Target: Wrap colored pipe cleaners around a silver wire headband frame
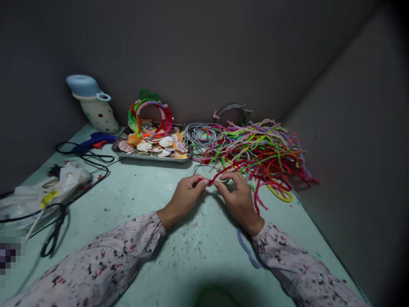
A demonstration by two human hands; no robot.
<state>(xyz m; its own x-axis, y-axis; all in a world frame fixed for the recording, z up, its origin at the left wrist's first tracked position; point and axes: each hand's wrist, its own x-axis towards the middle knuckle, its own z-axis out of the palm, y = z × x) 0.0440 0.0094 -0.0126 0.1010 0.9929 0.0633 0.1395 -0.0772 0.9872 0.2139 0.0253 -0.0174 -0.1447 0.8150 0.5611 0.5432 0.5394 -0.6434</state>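
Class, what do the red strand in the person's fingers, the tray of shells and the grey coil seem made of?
The red strand looks like a chenille stem: fuzzy pile, probably over wire. The tray seems to be steel, with a dull sheen on its rim. The grey coil looks like coated wire, smooth and faintly glossy, though that is uncertain.

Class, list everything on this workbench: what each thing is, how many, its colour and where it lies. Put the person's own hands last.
hot glue gun: one, blue, back left
spotted container: one, white with pale blue top, back left corner
scissors: one pair, black handles, front left
plastic bag: one, white, far left
metal tray: one, silver, back centre
scallop shells: many, mixed pink, white and orange, in the tray
pipe cleaner hoops: several, multicoloured, at the tray's back
wire coil: one, grey, right of the tray
pipe cleaner heap: one, multicoloured, back right
red pipe cleaner: one, red, between the hands
left hand: one, pinching it, pink speckled sleeve
right hand: one, pinching it, pink speckled sleeve
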